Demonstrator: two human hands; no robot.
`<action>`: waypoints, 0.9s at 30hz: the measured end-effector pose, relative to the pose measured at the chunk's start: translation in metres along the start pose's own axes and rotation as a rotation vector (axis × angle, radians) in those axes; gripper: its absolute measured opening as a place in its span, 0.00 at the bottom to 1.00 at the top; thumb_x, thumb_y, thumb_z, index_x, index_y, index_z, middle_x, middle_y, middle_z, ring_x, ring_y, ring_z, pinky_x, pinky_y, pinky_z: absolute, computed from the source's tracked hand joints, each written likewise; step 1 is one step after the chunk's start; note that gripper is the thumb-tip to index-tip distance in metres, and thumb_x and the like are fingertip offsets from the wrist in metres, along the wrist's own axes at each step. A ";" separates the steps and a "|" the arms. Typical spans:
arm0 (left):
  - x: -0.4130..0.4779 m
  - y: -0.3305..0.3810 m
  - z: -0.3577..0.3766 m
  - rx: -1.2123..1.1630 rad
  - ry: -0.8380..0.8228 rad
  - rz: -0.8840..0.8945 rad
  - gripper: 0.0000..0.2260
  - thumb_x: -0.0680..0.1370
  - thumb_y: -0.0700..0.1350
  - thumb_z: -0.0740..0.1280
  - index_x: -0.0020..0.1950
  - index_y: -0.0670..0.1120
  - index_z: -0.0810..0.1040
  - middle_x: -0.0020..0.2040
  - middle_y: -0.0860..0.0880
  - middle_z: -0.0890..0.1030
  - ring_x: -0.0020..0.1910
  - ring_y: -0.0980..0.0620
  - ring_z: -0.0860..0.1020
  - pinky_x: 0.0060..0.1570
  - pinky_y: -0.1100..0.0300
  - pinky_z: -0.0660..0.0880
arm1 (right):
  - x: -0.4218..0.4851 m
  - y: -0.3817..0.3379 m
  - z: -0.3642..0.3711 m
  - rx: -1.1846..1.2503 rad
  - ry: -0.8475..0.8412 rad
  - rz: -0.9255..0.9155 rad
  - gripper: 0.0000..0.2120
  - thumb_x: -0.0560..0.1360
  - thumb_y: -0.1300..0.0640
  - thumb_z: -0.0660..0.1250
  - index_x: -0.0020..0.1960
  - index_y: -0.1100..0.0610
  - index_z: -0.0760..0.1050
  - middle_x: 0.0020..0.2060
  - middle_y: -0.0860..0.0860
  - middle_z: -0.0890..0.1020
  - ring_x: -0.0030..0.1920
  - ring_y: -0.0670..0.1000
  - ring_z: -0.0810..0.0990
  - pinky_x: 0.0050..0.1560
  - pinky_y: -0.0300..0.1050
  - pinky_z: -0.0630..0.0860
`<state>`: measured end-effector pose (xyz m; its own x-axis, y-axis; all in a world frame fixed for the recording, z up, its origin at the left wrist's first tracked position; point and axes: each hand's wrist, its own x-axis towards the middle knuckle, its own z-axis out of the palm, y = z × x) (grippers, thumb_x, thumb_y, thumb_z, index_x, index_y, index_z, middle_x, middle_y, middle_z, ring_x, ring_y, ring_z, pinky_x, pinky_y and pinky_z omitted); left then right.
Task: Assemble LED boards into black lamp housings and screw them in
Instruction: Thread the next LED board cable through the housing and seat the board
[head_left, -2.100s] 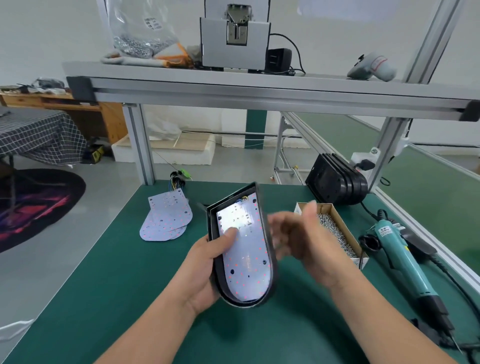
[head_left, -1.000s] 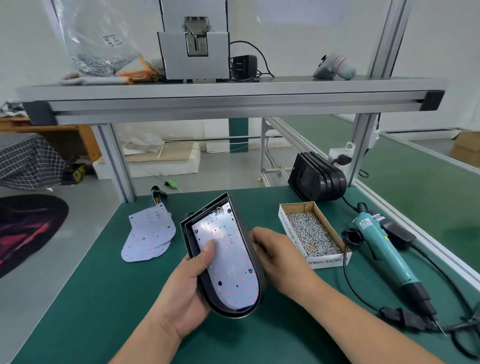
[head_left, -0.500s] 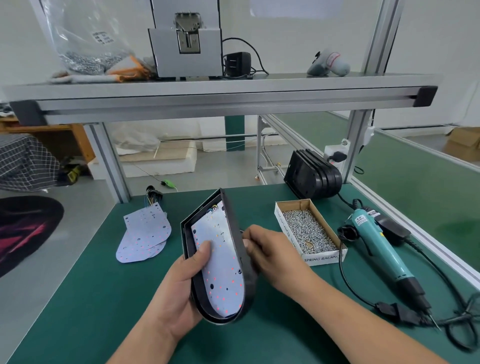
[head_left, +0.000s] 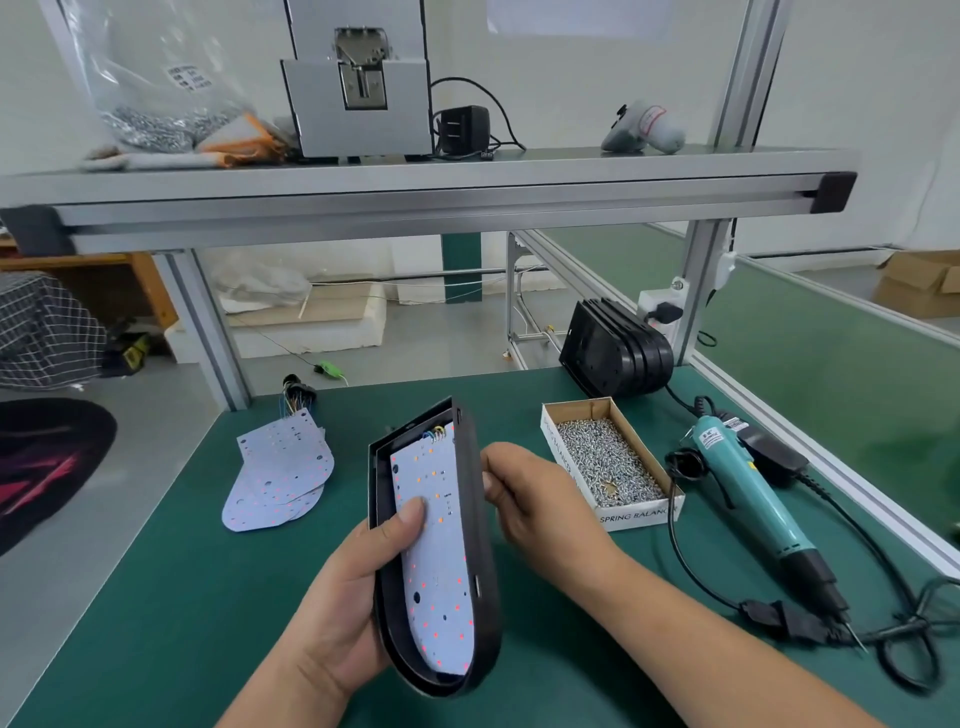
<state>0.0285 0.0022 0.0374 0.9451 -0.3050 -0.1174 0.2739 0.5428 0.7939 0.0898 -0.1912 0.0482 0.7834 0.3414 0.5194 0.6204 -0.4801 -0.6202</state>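
My left hand (head_left: 343, 592) grips a black lamp housing (head_left: 480, 545), tilted up on its left edge above the green mat. A white LED board (head_left: 439, 571) with red dots lies inside the housing, and my left thumb presses on the board. Coloured wires show at the board's far end. My right hand (head_left: 540, 499) is at the housing's right wall with its fingers curled against the rim; the fingertips are hidden behind the wall.
A cardboard box of screws (head_left: 605, 460) sits right of the housing. A teal electric screwdriver (head_left: 753, 493) with its black cable lies further right. A stack of black housings (head_left: 618, 353) stands at the back. Loose LED boards (head_left: 278, 473) lie on the mat (head_left: 156, 597) to the left.
The housing has been tipped from flat toward upright on its edge. My right hand came from the air above to the housing's right side. The camera view shifted a little.
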 end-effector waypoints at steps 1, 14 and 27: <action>-0.001 0.000 0.001 -0.013 0.012 0.008 0.28 0.70 0.51 0.81 0.65 0.38 0.83 0.59 0.38 0.86 0.44 0.42 0.87 0.41 0.48 0.84 | 0.001 0.000 0.001 -0.009 0.005 0.000 0.14 0.86 0.52 0.61 0.43 0.37 0.67 0.39 0.31 0.75 0.40 0.38 0.73 0.41 0.34 0.66; -0.003 -0.003 0.012 0.045 0.013 0.092 0.30 0.66 0.53 0.86 0.63 0.40 0.85 0.56 0.38 0.86 0.48 0.41 0.87 0.47 0.47 0.84 | 0.004 -0.006 -0.005 -0.005 -0.066 0.058 0.23 0.79 0.43 0.52 0.56 0.55 0.79 0.47 0.49 0.82 0.50 0.54 0.81 0.50 0.55 0.78; -0.003 -0.003 0.008 0.081 0.051 0.092 0.22 0.75 0.46 0.76 0.65 0.36 0.82 0.64 0.31 0.82 0.55 0.35 0.85 0.52 0.43 0.83 | -0.001 0.013 -0.009 -0.037 -0.108 0.010 0.06 0.83 0.60 0.61 0.54 0.56 0.77 0.49 0.48 0.79 0.51 0.51 0.80 0.52 0.55 0.78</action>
<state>0.0237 -0.0043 0.0401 0.9739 -0.2158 -0.0706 0.1725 0.5009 0.8481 0.0967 -0.2044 0.0450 0.7900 0.4205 0.4462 0.6126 -0.5125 -0.6017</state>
